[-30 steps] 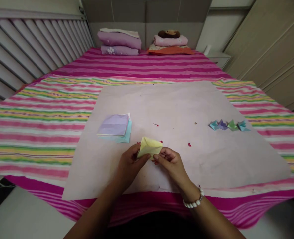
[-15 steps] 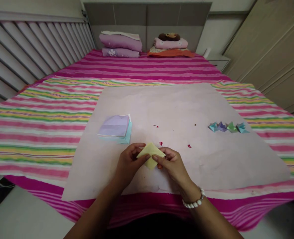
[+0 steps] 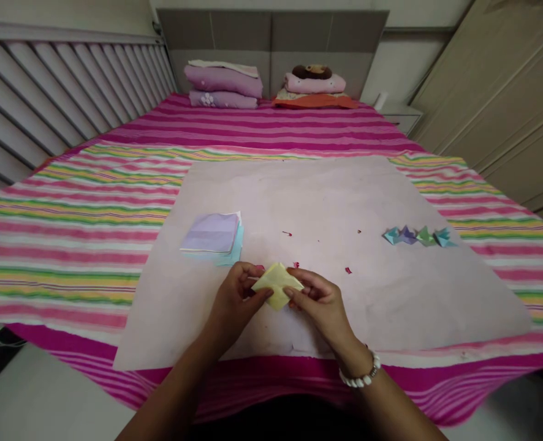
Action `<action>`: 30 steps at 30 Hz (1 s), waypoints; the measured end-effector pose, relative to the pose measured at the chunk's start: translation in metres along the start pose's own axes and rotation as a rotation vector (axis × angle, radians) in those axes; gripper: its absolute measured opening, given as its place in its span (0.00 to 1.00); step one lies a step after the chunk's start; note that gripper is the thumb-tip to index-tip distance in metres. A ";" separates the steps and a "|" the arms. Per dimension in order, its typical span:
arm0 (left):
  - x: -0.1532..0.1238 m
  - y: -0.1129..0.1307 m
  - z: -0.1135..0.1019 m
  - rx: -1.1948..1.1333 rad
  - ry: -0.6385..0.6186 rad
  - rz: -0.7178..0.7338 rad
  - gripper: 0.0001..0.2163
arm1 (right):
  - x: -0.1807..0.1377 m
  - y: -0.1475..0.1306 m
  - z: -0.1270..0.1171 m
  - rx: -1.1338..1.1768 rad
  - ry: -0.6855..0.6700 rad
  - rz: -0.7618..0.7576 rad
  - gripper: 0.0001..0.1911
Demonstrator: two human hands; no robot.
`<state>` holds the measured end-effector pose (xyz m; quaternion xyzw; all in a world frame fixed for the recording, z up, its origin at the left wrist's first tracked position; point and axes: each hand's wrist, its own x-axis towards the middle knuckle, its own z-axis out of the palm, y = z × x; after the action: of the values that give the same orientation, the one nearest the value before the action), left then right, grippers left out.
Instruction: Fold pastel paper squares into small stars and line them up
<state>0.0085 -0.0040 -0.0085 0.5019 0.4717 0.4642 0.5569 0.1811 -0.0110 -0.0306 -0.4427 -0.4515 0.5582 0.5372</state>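
A small folded yellow paper point(image 3: 278, 283), diamond-shaped, is held between both hands above the large pale sheet point(image 3: 326, 202). My left hand point(image 3: 238, 297) pinches its left corner, thumb in front and fingers behind. At the right corner my right hand point(image 3: 320, 299) grips it in the same way, with a white beaded bracelet on that wrist. Most of the fingertips are hidden behind the paper. A stack of coloured paper squares point(image 3: 211, 233), lilac on top with light blue below, lies beyond my left hand.
Several folded paper pieces point(image 3: 407, 236) in blue, purple and green stand in a row at the right. Small red scraps point(image 3: 348, 270) lie scattered mid-sheet. Striped bedding point(image 3: 69, 226) surrounds the sheet. Folded quilts point(image 3: 223, 82) are stacked by the headboard point(image 3: 235, 33).
Both hands keep hold of the yellow paper, which has shifted only slightly. The fingers behind it have moved a little at its upper edges.
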 end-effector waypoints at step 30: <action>-0.004 0.001 -0.006 0.125 -0.085 0.200 0.11 | -0.002 -0.008 -0.004 -0.221 -0.090 -0.299 0.07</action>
<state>0.0020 -0.0076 -0.0077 0.5994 0.4232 0.4654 0.4950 0.1871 -0.0127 -0.0237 -0.4017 -0.5945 0.4381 0.5416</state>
